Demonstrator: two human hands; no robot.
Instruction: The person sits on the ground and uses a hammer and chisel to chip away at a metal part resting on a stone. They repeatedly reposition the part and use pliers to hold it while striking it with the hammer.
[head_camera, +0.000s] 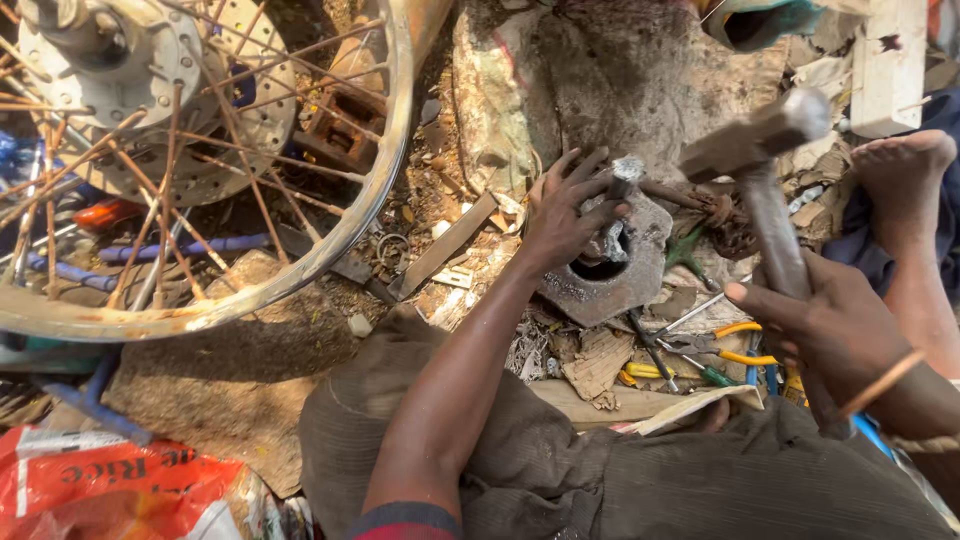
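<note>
Left hand (560, 215) grips metal punch (618, 205) in holed steel block (610, 265); right hand (835, 335) clenches hammer (765, 190).

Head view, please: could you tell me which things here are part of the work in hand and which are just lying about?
In use: hammer, right hand, left hand, metal pin, round metal plate.
Lying about: spoked wheel, yellow-handled pliers, orange sack.

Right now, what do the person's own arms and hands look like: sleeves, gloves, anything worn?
Both hands are bare, no gloves. The left hand has a bare forearm, with a red-and-dark sleeve edge showing near the bottom of the frame. The right hand wears a thin orange band at the wrist; no sleeve is visible on that arm.
</note>
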